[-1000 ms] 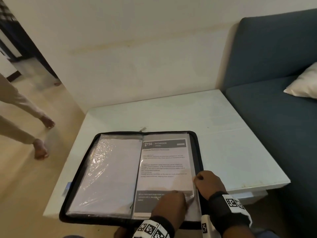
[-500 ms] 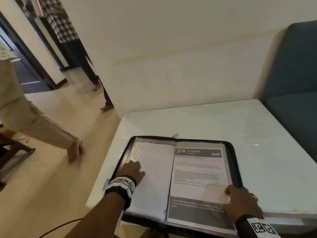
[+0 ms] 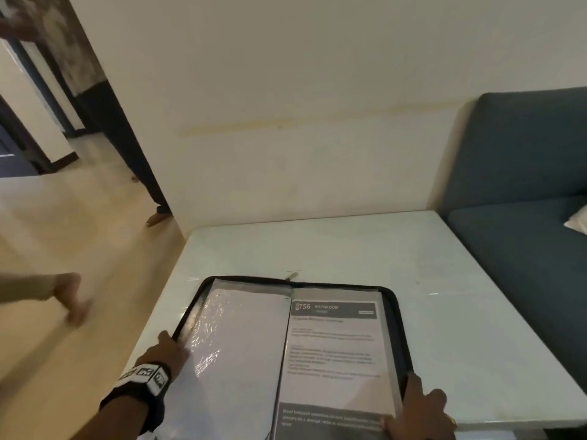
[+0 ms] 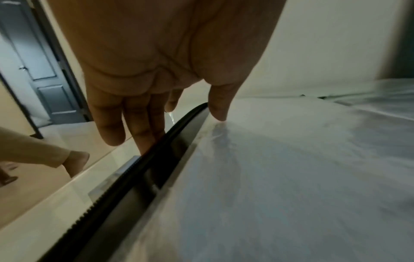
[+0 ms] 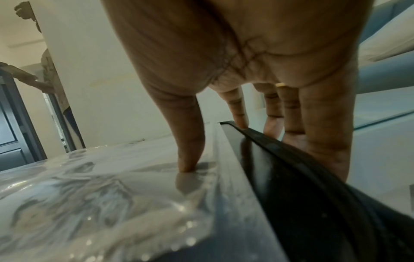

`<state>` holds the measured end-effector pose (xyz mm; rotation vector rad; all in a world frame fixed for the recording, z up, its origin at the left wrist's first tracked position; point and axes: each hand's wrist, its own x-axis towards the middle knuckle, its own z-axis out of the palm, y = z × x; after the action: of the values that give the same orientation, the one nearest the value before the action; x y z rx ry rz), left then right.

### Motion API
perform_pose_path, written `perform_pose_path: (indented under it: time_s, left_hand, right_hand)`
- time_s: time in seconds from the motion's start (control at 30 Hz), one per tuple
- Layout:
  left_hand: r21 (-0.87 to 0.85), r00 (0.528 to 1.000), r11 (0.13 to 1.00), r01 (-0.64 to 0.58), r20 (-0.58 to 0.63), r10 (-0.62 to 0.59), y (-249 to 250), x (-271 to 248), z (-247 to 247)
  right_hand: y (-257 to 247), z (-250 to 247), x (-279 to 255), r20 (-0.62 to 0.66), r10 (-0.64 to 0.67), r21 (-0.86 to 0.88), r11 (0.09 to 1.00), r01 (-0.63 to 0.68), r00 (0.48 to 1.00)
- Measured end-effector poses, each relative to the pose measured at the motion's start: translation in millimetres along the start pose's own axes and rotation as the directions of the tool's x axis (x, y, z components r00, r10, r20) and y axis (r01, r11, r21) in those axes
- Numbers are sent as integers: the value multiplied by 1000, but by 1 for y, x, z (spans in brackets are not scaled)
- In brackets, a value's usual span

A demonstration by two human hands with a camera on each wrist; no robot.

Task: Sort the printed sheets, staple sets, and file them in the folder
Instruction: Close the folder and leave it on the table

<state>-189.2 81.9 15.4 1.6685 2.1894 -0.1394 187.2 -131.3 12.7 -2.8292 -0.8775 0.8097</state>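
Observation:
A black zip folder [image 3: 399, 328] lies open on the white table [image 3: 349, 246]. Its left clear sleeve [image 3: 241, 344] shows a blank white sheet. The right sleeve holds a printed sheet [image 3: 333, 354] headed "756". My left hand [image 3: 168, 347] rests at the folder's left rim [image 4: 156, 159]: thumb on the sleeve [image 4: 291, 177], fingers straight outside the rim. My right hand [image 3: 419, 404] straddles the lower right rim [image 5: 302, 186] the same way, thumb pressing the plastic [image 5: 112, 195]. Its fingertips are hidden behind the rim.
The zip pull [image 3: 292, 276] sticks out at the folder's far edge. A dark blue sofa [image 3: 524, 185] with a white pillow [image 3: 578, 222] stands against the table's right side. People's feet [image 3: 70, 296] move on the floor to the left. A wall runs behind the table.
My left hand left the printed sheet's lower corner, crossed the left sleeve and now sits on the folder's left rim. My right hand stayed at the lower right edge.

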Motion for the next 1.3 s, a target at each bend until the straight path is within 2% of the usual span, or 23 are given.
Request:
perform_pose_path:
  time_s: [0.07,0.2,0.33,0.43,0.5,0.57,0.63,0.8,0.9,0.97,1.03,1.17,1.23,1.3]
  left_hand:
    - [-17,1000,1000,3,8,-3,-8,4,-7]
    - [64,998,996,-59,33,57,-19,8,-32]
    - [68,983,981,-183,-23,185,1,-18,-80]
    - [81,940,938,-336,-34,340,41,-63,-123]
    - [-2,894,895,-447,-37,446,75,-100,-141]
    - [-84,845,841,-534,-60,531,113,-135,-146]
    - [-84,823,819,-567,-66,564,147,-155,-137]
    - [118,830,824,-554,-3,558,200,-185,-95]
    - [238,834,811,-534,-6,551,224,-212,-78]
    - [286,847,812,-509,-1,532,238,-224,-70]
    - [276,871,833,-479,31,490,244,-230,-65]
    - [224,905,877,-424,64,421,246,-237,-65]
    - [174,909,893,-416,93,405,245,-243,-62]
    - [23,894,907,-420,180,410,242,-251,-56]
  right_hand:
    - [1,3,4,-14,30,13,999,-30,999]
    - [-3,2,6,-31,40,36,999,-39,999]
    - [-4,-5,9,22,35,220,975,-39,999]
    - [6,-5,21,104,-83,366,930,40,991]
    - [10,-1,27,162,-192,406,907,112,968]
    - [12,4,30,155,-230,457,879,136,961]
    - [12,9,33,119,-235,510,848,144,965]
    - [12,8,26,73,-205,640,760,112,976]
    - [6,2,17,-43,-297,709,664,239,954]
    - [3,5,16,-78,-373,690,650,320,925]
    - [1,5,15,-41,-395,713,632,304,918]
    - [-7,-5,7,36,-440,855,479,200,897]
    - [-9,-9,4,22,-478,886,416,204,878]
    - [-10,-12,5,24,-483,896,399,195,875]
